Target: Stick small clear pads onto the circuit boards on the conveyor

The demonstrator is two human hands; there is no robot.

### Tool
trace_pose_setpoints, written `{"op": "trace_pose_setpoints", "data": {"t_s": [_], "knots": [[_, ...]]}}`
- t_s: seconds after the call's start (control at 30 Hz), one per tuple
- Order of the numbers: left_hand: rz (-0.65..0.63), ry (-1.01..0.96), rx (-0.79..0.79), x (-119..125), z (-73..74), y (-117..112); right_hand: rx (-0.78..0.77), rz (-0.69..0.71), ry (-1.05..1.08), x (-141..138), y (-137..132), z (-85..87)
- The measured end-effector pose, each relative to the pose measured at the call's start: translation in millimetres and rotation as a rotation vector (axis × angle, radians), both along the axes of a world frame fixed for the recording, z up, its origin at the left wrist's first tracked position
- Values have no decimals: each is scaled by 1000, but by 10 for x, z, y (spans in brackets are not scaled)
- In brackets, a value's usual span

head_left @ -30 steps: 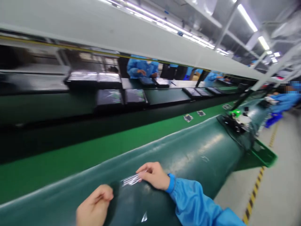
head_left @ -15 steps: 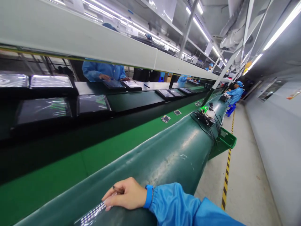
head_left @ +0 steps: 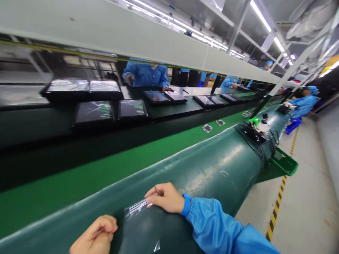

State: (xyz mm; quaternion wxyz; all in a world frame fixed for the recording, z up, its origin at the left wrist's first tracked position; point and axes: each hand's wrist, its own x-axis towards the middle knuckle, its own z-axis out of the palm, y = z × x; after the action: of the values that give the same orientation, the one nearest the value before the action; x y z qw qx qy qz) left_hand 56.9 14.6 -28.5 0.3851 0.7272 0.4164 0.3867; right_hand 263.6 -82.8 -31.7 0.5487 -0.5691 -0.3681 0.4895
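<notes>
Pinched at its top corner by my right hand [head_left: 166,198] is a clear plastic sheet [head_left: 143,225], with a band of pale dots along its upper edge. The sheet hangs over the green worktop [head_left: 201,180], and its lower part runs out of view. A small dark, thin thing shows between the fingers of the right hand; its kind is unclear. My left hand [head_left: 96,234] is closed, thumb against curled fingers, just left of the sheet and apart from it. Whatever those fingers hold, if anything, is hidden.
Circuit boards [head_left: 207,128] lie on the green belt [head_left: 159,148] beyond the worktop. Flat black panels [head_left: 132,108] under film line the far side, where a co-worker [head_left: 148,74] sits. Cabled equipment [head_left: 255,132] and a green bin [head_left: 284,161] are to the right.
My left hand has come into view at the lower left. My right hand has lifted the sheet, so more of it shows. The view has turned left.
</notes>
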Motion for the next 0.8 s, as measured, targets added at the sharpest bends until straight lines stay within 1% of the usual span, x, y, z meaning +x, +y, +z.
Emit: {"op": "trace_pose_setpoints", "data": {"t_s": [0.03, 0.1, 0.17, 0.4, 0.63, 0.8], "knots": [[-31, -38, -24, 13, 44, -25, 9, -1, -13, -2, -13, 11], [-54, -96, -55, 33, 103, -70, 28, -7, -38, -5, -39, 26], [-49, -139, -72, 42, 118, -106, 41, -5, -48, -8, -63, 28], [-55, -255, -142, 25, 14, -172, 44, -7, -91, -18, -124, 32], [-40, -265, -157, 12, -78, -196, 48, 14, -100, -5, -158, 47], [-39, -277, -168, 11, -93, -200, 55, 24, -110, -2, -163, 39]]}}
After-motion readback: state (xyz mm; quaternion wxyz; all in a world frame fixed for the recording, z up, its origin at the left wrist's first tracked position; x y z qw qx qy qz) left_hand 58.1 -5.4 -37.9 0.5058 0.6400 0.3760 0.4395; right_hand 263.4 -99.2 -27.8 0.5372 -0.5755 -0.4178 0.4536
